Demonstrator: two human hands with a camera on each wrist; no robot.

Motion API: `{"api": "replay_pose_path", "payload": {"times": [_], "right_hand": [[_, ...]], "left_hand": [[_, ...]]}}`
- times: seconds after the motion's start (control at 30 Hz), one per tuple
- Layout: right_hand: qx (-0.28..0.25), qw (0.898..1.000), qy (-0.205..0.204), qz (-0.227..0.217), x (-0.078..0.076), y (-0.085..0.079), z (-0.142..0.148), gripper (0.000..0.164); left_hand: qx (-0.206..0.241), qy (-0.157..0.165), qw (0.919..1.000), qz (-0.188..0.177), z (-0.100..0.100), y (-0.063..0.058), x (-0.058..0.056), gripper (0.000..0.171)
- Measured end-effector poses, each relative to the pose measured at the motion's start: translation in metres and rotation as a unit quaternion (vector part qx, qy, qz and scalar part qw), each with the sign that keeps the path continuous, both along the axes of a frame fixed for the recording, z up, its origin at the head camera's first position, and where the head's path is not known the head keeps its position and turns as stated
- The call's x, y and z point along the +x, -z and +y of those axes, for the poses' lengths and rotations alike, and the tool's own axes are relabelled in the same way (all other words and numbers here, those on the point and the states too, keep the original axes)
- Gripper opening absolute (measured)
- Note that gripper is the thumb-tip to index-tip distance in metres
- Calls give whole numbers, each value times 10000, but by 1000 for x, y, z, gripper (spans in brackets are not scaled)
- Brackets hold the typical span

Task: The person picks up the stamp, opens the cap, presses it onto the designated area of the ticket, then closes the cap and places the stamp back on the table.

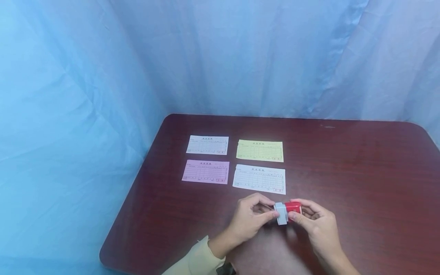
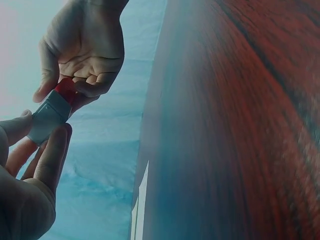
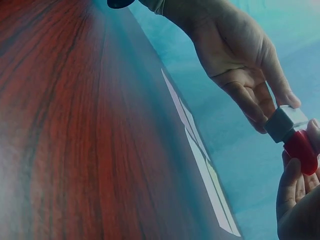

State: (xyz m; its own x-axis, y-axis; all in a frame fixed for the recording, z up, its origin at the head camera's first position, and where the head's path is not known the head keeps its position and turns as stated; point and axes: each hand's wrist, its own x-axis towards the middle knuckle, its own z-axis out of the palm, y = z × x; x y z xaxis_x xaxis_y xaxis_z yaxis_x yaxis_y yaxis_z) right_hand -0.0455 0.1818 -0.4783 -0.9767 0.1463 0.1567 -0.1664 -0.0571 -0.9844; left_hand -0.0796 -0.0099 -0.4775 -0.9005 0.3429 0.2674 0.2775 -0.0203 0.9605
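Both hands hold a stamp with a red body (image 1: 293, 207) and a grey end piece (image 1: 281, 214), tipped on its side above the near part of the table. My left hand (image 1: 246, 218) pinches the grey end between thumb and fingers. From the other side my right hand (image 1: 322, 226) grips the red body, thumb in front and fingers behind. In the right wrist view a narrow light band shows between the grey piece (image 3: 286, 123) and the red body (image 3: 301, 151). The stamp's printing face is hidden.
Beyond the hands, printed slips lie in two rows on the dark red-brown table (image 1: 361, 183): a white slip (image 1: 207, 145) and a yellow slip (image 1: 260, 151) behind, a pink slip (image 1: 205, 172) and another white slip (image 1: 259, 178) in front. Blue curtains (image 1: 240, 57) hang around the table.
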Motion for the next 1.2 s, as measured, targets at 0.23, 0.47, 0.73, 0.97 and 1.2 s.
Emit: {"api": "replay_pose_path", "payload": {"times": [0.23,0.47,0.73,0.97,1.2], "right_hand": [[155,9999,-14,-69,0,-4,-1,34],[170,9998,-51,-94,-2,-5,-1,32],[133,9996,-80,-234,-3,-5,-1,35],[126,9988,193,-428,-3,-3,-7,37],[-104,9981,425,-433,-3,-2,-11,39]], "left_hand": [[31,-55,9996,281,0,0,-2,21],[2,-62,9996,260,0,-3,-3,20],[248,-117,9976,-633,4,-2,1,21],[1109,-162,9746,-1937,10,-5,6,21],[1294,-378,9654,-2233,14,-2,7,21]]}}
